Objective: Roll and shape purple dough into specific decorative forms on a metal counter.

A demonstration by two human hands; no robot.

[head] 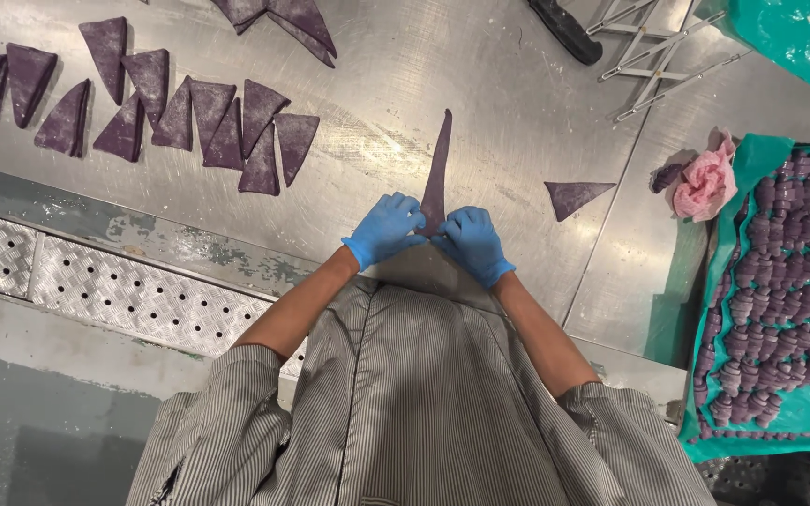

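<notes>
Pinching the wide base of the long purple dough triangle (pixel 438 169) on the steel table (pixel 508 103), left gloved hand (pixel 383 230) & right gloved hand (pixel 471 242) close together, uneven pull could prob tear the thin tip or roll it crooked.

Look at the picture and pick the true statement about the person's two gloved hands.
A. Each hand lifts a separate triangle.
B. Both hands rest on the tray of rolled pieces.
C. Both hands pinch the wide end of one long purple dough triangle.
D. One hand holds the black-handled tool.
C: the left hand and right hand meet at the near, wide end of the stretched purple dough triangle, which lies on the steel table.
</notes>
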